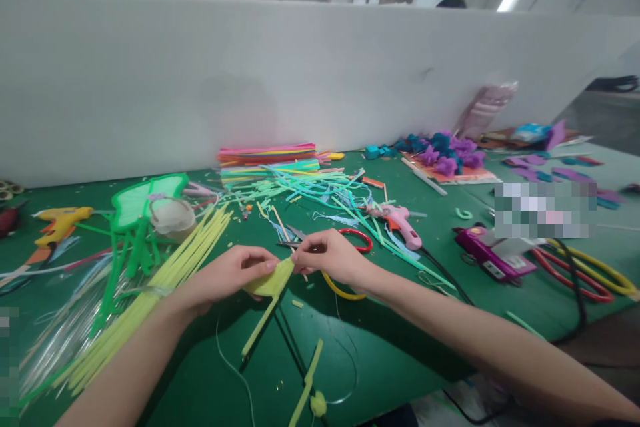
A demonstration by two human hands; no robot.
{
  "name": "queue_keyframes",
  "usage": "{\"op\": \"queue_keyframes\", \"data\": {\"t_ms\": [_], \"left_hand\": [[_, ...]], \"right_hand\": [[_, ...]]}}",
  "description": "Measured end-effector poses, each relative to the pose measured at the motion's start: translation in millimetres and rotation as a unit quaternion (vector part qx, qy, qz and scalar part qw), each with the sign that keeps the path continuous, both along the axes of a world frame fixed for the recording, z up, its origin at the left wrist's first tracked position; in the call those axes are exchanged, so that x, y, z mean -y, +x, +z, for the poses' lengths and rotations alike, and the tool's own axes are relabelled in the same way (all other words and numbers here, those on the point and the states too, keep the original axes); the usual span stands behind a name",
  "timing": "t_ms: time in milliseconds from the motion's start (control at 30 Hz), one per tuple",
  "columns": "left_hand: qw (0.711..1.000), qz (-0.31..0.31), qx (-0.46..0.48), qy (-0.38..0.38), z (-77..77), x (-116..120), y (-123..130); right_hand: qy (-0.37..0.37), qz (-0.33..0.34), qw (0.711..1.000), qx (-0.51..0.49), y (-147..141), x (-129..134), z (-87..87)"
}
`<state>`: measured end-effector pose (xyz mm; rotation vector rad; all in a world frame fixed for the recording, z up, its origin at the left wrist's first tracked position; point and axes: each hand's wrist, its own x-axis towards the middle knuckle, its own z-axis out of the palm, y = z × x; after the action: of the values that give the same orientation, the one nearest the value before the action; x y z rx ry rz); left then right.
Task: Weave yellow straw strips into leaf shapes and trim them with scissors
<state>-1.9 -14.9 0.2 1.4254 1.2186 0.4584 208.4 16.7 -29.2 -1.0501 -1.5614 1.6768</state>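
Just left of the table's middle, my left hand [235, 270] pinches a small flat piece made of yellow pipe cleaners [273, 282] between thumb and fingers. My right hand [327, 257] is closed at the upper right corner of that same piece, its fingertips together. From the piece a single pipe-cleaner tail [260, 330] slants down toward me. Scissors [369, 240] with red and yellow handles lie on the table behind my right hand, partly hidden by it. Below my hands lie a loose yellow pipe cleaner [309, 377] with a small yellow knot [318, 404] and a thin clear thread [231, 363].
Left: a bundle of yellow pipe cleaners [193, 250], a green pipe-cleaner shape [133, 203], a yellow glue gun [63, 220]. Behind: coloured pipe cleaners [270, 155] by a white partition [200, 73]. Right: a corded pink glue gun [403, 223], purple flowers [445, 163], a magenta device [493, 257].
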Motion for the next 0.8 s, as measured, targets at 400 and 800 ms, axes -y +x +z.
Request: {"op": "queue_keyframes", "data": {"t_ms": [400,800], "left_hand": [[1.000,0.025,-0.003,0.012,-2.2,0.2,-1.2],[0.999,0.031,0.000,0.028,-7.7,-0.7,-2.0]], "right_hand": [[-0.119,0.044,0.992,-0.003,5.5,0.5,0.1],[0.110,-0.004,0.993,0.037,0.4,10.6,-1.3]]}}
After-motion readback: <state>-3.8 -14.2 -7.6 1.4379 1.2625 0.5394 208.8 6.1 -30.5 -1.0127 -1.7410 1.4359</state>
